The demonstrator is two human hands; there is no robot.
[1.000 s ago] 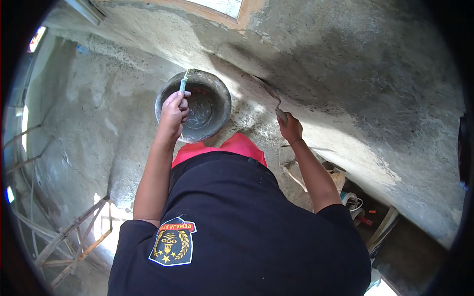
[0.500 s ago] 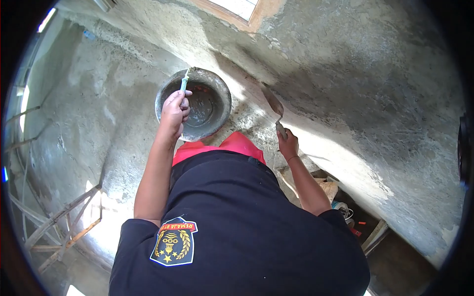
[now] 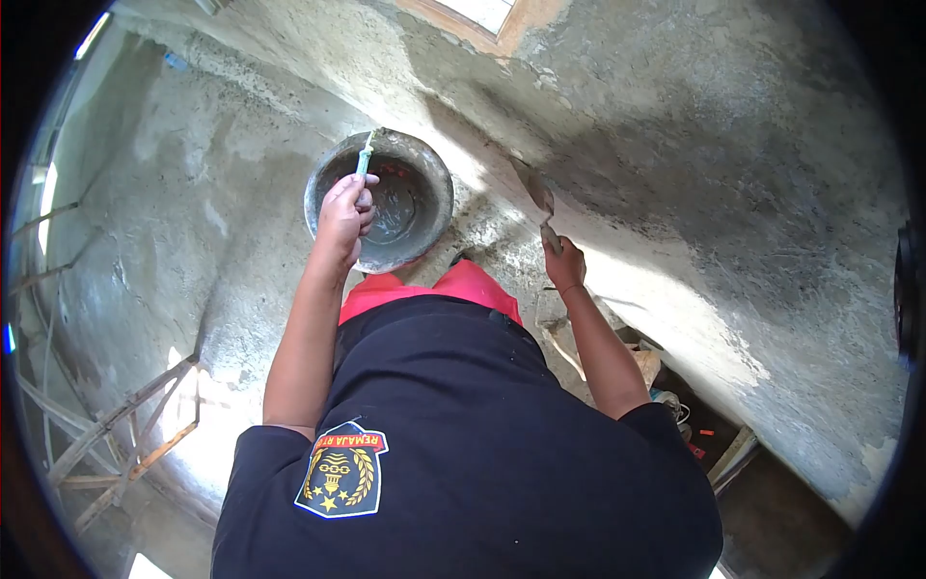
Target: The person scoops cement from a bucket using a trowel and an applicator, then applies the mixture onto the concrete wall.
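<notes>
My left hand [image 3: 344, 220] is closed around the pale blue-green handle [image 3: 364, 161] of a tool whose far end is narrow and hard to make out. It is held over the near-left side of a round, dark, mortar-stained basin [image 3: 436, 198]. Wet-looking grey residue coats the basin's inside. On the other side, my right hand [image 3: 565, 262] grips a pointed trowel [image 3: 533, 187] by its handle. The trowel's blade points up and to the left, close to the foot of the grey plastered wall [image 3: 675, 164]; whether it touches the wall I cannot tell.
A wooden frame [image 3: 135, 405] of thin poles stands at the lower left. Bags and odds and ends [image 3: 666, 381] lie behind my right arm by the wall. A wood-framed opening [image 3: 502, 29] is at the top. Rough concrete floor [image 3: 231, 193] stretches to the left.
My right hand and the trowel have moved slightly up, away from my body. The left hand and its tool stay nearly still over the basin.
</notes>
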